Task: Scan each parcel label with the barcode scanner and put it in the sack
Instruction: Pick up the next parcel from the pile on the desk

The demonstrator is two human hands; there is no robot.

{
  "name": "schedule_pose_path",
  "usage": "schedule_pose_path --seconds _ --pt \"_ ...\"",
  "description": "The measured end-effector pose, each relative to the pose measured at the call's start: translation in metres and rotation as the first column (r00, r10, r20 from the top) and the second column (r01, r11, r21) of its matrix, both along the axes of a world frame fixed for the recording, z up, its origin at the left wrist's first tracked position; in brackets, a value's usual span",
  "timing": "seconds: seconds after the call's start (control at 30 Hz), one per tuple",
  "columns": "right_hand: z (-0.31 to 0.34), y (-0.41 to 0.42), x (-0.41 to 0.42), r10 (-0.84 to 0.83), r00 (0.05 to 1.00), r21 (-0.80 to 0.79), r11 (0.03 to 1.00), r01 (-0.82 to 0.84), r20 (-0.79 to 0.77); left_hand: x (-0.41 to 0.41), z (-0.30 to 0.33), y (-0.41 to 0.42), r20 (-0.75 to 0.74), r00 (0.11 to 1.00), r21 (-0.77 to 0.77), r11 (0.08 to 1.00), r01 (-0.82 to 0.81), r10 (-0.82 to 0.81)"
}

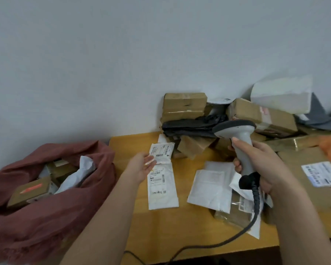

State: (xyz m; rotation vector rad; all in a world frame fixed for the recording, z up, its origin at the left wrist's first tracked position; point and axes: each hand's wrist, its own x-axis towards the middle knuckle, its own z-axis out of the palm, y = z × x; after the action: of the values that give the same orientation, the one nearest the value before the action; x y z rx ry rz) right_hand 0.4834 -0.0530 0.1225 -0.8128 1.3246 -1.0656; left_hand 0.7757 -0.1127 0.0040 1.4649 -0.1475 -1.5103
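The right hand (264, 161) is raised over the desk (172, 222), fingers wrapped around the grey handle of the barcode scanner (241, 142), whose head points left toward the small white parcel (161, 153). A black coiled cable (256, 199) drops from the scanner's base and trails off the desk's front edge. The left hand (141, 165) reaches forward, palm turned up, fingers nearly straight, their tips under or against the small parcel's lower left corner; whether it truly pinches it I cannot tell. That parcel is a flat white pouch, label up, barcodes showing, lying just above a longer white mailer (161, 188). The reddish-brown sack (52, 207) gapes open left of the desk, boxes and a white bag already inside. Brown cardboard boxes (185, 106) are heaped against the wall.
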Motion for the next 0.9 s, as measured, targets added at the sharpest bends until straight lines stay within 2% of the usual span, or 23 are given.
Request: schedule_pose_path --seconds 0.1,0.23,0.33,0.4,0.47,0.57,0.63,0.8,0.87,0.9 --pt "0.005 0.005 -0.044 -0.133 0.991 -0.027 0.991 0.133 -0.012 -0.053 0.01 -0.017 0.033 0.982 -0.015 0.983 0.185 -0.184" --pt "0.002 0.008 -0.092 -0.301 0.953 -0.034 0.953 0.3 -0.016 -0.129 0.021 -0.03 0.102 0.915 -0.029 0.918 0.396 -0.391" --pt "-0.006 0.008 -0.121 -0.331 0.943 -0.054 0.943 0.328 -0.04 -0.181 0.019 -0.032 0.199 0.838 -0.022 0.853 0.521 -0.507" --pt "-0.011 0.007 -0.137 -0.331 0.942 -0.061 0.943 0.328 -0.046 -0.213 0.013 -0.027 0.269 0.781 0.04 0.817 0.575 -0.563" --pt "-0.018 0.004 -0.151 -0.313 0.947 -0.053 0.949 0.31 -0.073 -0.239 0.005 -0.021 0.277 0.748 0.101 0.793 0.601 -0.603" --pt "-0.027 -0.002 -0.167 -0.281 0.954 -0.024 0.96 0.28 -0.103 -0.267 -0.008 -0.013 0.163 0.761 0.124 0.778 0.615 -0.628" --pt "-0.034 -0.007 -0.177 -0.258 0.961 -0.002 0.966 0.259 -0.101 -0.279 -0.018 -0.011 0.152 0.763 0.133 0.778 0.615 -0.629" --pt "-0.049 -0.019 -0.192 -0.197 0.973 0.043 0.978 0.203 -0.12 -0.285 -0.037 -0.016 0.289 0.749 0.221 0.803 0.553 -0.596" --pt "-0.054 -0.024 -0.193 -0.187 0.976 0.059 0.979 0.194 -0.111 -0.279 -0.041 -0.017 0.361 0.721 0.248 0.806 0.538 -0.592" --pt "-0.056 -0.027 -0.193 -0.18 0.975 0.062 0.98 0.189 -0.129 -0.276 -0.043 -0.017 0.42 0.679 0.263 0.796 0.545 -0.603"
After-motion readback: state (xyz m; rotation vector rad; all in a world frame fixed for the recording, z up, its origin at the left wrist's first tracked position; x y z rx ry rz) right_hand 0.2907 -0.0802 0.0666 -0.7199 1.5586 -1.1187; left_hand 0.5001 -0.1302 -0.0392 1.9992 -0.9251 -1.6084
